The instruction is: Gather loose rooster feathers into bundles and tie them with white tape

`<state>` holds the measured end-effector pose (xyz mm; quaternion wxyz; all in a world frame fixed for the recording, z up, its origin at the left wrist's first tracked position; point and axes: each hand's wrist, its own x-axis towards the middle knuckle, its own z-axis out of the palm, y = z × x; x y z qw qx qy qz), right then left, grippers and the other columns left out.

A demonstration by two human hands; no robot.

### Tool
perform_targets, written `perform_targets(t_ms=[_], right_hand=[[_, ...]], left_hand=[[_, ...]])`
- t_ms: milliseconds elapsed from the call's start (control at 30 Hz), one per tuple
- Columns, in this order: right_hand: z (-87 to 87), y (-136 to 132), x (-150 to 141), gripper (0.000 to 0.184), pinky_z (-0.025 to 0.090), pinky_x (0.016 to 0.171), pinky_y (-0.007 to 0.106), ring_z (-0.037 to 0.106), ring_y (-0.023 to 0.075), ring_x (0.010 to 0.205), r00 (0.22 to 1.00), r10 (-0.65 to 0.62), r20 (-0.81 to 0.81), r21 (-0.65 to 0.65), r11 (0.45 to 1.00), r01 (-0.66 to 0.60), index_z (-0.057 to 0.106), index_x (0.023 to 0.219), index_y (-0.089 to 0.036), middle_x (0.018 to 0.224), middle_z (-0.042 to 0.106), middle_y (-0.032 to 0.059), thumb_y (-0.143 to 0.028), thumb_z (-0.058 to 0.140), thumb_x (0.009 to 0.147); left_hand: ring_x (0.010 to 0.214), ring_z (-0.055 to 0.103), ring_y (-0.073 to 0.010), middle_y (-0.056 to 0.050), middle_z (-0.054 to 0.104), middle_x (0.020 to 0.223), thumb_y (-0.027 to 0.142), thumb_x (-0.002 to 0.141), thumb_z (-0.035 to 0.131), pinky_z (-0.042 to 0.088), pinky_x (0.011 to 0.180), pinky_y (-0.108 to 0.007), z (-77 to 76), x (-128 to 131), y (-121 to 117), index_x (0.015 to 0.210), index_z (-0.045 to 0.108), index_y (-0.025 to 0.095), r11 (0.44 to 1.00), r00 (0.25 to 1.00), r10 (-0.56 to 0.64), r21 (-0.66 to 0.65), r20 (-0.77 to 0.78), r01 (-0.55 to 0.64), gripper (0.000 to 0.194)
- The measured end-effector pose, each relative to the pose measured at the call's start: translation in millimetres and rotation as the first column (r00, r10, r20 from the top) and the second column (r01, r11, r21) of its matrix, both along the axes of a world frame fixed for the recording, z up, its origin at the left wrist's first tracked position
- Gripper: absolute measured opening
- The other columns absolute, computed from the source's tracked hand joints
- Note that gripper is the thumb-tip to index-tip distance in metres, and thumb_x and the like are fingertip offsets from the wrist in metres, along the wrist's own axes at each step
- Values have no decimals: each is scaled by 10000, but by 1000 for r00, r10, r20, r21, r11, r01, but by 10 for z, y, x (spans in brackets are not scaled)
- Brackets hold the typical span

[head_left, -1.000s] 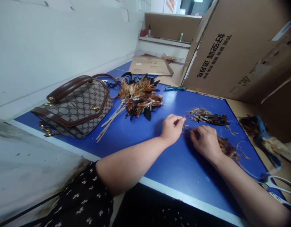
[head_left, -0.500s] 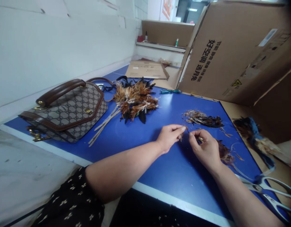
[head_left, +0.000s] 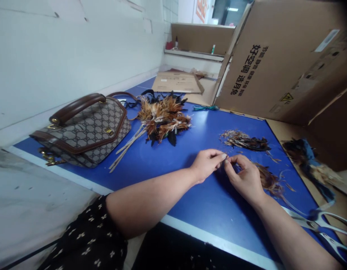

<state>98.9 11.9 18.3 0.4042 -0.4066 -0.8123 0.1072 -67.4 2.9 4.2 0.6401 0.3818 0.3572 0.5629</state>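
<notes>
Left hand (head_left: pixel 207 165) and right hand (head_left: pixel 246 177) close together above a blue table (head_left: pixel 207 206), feather pile (head_left: pixel 248 141) beyond.

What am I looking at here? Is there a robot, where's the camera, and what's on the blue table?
No robot here, just a person's two bare hands. The camera sits on their head, so you look forward and down as they do.

The left hand and right hand are close together, fingertips pinched at a tiny dark piece, too small for me to name.

On the smooth blue table, the patterned beige bag with brown trim is at the left. Next come fluffy brown-and-black feather bunches. Near the right hand are two loose piles of dark and brown feathers, and metal scissors with pale handles lie partly behind the right forearm.
</notes>
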Motion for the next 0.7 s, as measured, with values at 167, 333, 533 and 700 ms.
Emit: perform_targets(t_ms=[167, 333, 533, 700], right_hand=[[60, -16, 50, 90, 532, 862, 413, 689, 247, 892, 999, 34, -22, -13, 999, -35, 704, 965, -236, 934, 735, 68, -315, 663, 977], [128, -34, 68, 143, 550, 871, 411, 708, 250, 910, 993, 6, -114, -59, 998, -13, 719, 1034, -237, 987, 750, 82, -363, 685, 976], [52, -13, 93, 162, 547, 813, 379, 692, 220, 822, 989, -17, -146, -133, 991, -3, 712, 938, -237, 906, 735, 56, -389, 684, 984], [-27, 105, 155, 196, 569, 879, 422, 720, 251, 897, 998, -33, -59, -113, 993, 27, 726, 1010, -231, 978, 765, 80, -404, 634, 1008]], left_hand=[[553, 424, -73, 47, 528, 602, 481, 836, 755, 337, 578, -239, -21, 9, -2, 861, 685, 137, 997, 994, 60, 59, -93, -55, 352], [500, 447, -80, 33, 584, 585, 452, 903, 691, 332, 533, -235, -36, 10, -22, 887, 672, 152, 998, 976, 10, 66, -220, 5, 301], [479, 424, -76, 48, 533, 545, 403, 888, 702, 300, 494, -228, -3, -5, -52, 861, 657, 145, 993, 979, -100, 44, -175, 109, 263], [485, 418, -70, 44, 524, 539, 419, 857, 761, 312, 501, -228, 21, -38, -24, 814, 676, 135, 995, 980, -46, 77, -192, 61, 300]])
